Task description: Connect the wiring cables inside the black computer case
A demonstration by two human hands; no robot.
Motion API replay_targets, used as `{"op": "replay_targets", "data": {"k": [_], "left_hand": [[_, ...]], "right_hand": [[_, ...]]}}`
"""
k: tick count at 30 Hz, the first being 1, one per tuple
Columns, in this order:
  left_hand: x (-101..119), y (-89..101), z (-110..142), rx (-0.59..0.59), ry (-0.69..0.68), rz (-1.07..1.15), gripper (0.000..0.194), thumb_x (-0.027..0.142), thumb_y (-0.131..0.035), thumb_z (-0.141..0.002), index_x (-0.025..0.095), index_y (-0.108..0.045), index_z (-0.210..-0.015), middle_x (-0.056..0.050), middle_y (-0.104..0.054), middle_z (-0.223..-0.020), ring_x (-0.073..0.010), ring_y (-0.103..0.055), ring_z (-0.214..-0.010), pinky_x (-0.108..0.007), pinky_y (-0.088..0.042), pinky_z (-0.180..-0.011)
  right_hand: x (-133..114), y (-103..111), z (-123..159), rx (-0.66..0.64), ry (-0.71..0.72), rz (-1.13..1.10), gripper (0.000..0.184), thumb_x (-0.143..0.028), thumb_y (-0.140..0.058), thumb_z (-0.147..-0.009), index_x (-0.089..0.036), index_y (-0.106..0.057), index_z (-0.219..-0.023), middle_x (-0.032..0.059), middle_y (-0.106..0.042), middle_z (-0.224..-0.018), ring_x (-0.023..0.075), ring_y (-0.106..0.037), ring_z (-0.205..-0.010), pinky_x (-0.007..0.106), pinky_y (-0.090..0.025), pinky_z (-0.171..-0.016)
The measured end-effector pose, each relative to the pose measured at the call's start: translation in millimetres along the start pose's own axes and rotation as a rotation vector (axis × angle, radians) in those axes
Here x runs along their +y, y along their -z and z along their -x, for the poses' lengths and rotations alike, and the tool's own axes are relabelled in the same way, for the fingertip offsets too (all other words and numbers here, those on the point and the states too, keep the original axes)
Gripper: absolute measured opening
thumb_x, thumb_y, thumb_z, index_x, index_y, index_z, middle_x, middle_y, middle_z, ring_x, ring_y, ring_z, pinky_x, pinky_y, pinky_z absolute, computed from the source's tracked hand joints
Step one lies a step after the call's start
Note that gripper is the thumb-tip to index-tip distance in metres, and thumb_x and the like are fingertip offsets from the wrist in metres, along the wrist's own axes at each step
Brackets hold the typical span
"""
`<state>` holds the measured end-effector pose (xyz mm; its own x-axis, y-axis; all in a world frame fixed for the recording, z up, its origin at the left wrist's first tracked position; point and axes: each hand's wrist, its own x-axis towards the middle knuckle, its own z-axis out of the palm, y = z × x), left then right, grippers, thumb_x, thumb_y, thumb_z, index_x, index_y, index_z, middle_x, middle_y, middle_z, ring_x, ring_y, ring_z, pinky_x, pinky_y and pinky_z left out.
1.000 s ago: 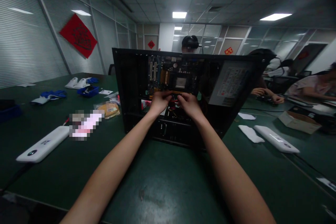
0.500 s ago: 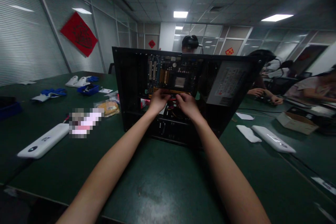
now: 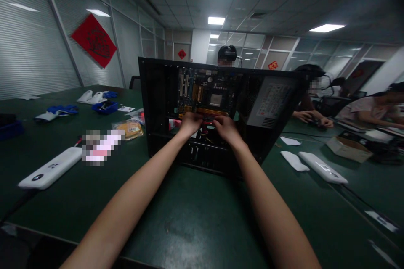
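A black computer case [image 3: 195, 167] stands on the green table with its open side toward me. Inside it are a motherboard [image 3: 202, 86] and, at the right, a power supply [image 3: 267, 103] with a label. My left hand [image 3: 190, 124] reaches in below the motherboard, its fingers pinched at a thin red cable [image 3: 207, 123]. Across from it, my right hand [image 3: 227, 128] is closed too, thumb and fingertips at the cable's other side. Dark and coloured wires hang under the hands. The cable's ends are hidden by my fingers and the shade.
White power banks [image 3: 52, 168] lie left and right of the case. A yellow item in a clear bag [image 3: 129, 129], a blue tray [image 3: 105, 106] and gloves [image 3: 57, 112] are at the left. At the right stands a cardboard box [image 3: 349, 148]; other people sit beyond.
My hands have drawn slightly apart, the right one shifting a little to the right, and more of the red cable shows between them. The view has turned slightly.
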<state>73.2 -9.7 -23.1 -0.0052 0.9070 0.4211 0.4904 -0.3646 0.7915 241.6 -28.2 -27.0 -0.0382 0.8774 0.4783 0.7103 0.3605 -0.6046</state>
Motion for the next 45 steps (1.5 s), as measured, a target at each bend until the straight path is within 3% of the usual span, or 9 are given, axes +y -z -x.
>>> {"op": "replay_targets", "data": {"k": [4,11,21,29,38,41,45], "left_hand": [[1,-3.6,-2,-0.015,-0.020,-0.139,0.023,0.012,-0.065,-0.077,0.016,-0.081,-0.094,-0.010,-0.079,-0.096,-0.0248,-0.073,-0.098,-0.034,-0.054,-0.092],[-1,-6.4,-3,-0.026,-0.042,-0.192,0.022,0.012,-0.066,-0.075,0.020,-0.082,-0.088,-0.009,-0.079,-0.090,-0.0263,-0.073,-0.092,-0.034,-0.053,-0.088],[7,-5.1,2,-0.115,-0.200,-0.483,0.024,0.015,-0.059,-0.080,0.018,-0.082,-0.086,-0.011,-0.078,-0.087,-0.0248,-0.071,-0.092,-0.031,-0.049,-0.087],[8,-7.4,2,-0.116,-0.176,-0.508,0.030,0.015,-0.054,-0.085,0.012,-0.080,-0.100,-0.015,-0.077,-0.101,-0.0286,-0.070,-0.099,-0.035,-0.050,-0.090],[9,-7.4,5,-0.047,-0.123,-0.392,0.029,0.011,-0.056,-0.082,0.012,-0.080,-0.099,-0.016,-0.076,-0.102,-0.0307,-0.069,-0.104,-0.038,-0.050,-0.097],[10,-8.5,5,0.007,-0.079,-0.364,0.033,0.009,-0.057,-0.082,0.009,-0.076,-0.109,-0.018,-0.075,-0.108,-0.0300,-0.068,-0.108,-0.036,-0.050,-0.097],[14,-7.3,5,-0.016,-0.018,-0.404,0.034,0.008,-0.056,-0.082,0.010,-0.075,-0.111,-0.016,-0.074,-0.112,-0.0261,-0.068,-0.110,-0.032,-0.049,-0.098]], "right_hand": [[3,-3,0,0.010,0.007,0.098,0.022,-0.013,-0.054,-0.090,-0.014,-0.074,-0.098,0.0121,-0.075,-0.100,0.0231,-0.070,-0.096,0.031,-0.050,-0.087],[-3,-1,3,0.046,0.015,0.225,0.023,-0.012,-0.057,-0.088,-0.012,-0.077,-0.100,0.0171,-0.075,-0.102,0.0275,-0.071,-0.099,0.034,-0.051,-0.091],[1,-5,-1,0.027,0.017,0.402,0.019,-0.010,-0.061,-0.084,-0.014,-0.079,-0.088,0.0157,-0.076,-0.086,0.0262,-0.072,-0.087,0.031,-0.052,-0.081],[-8,-2,6,0.026,-0.023,0.417,0.024,-0.012,-0.058,-0.087,-0.011,-0.077,-0.102,0.0183,-0.075,-0.099,0.0289,-0.071,-0.095,0.034,-0.052,-0.086],[-5,-1,4,0.007,-0.017,0.375,0.026,-0.014,-0.059,-0.087,-0.012,-0.078,-0.103,0.0179,-0.075,-0.101,0.0286,-0.071,-0.097,0.034,-0.051,-0.089],[-7,0,5,0.016,-0.001,0.378,0.025,-0.014,-0.058,-0.087,-0.012,-0.078,-0.101,0.0165,-0.076,-0.101,0.0272,-0.071,-0.097,0.033,-0.051,-0.090],[-15,2,7,-0.020,-0.058,0.408,0.026,-0.016,-0.057,-0.091,-0.012,-0.077,-0.107,0.0148,-0.075,-0.106,0.0237,-0.070,-0.104,0.027,-0.050,-0.093]]}}
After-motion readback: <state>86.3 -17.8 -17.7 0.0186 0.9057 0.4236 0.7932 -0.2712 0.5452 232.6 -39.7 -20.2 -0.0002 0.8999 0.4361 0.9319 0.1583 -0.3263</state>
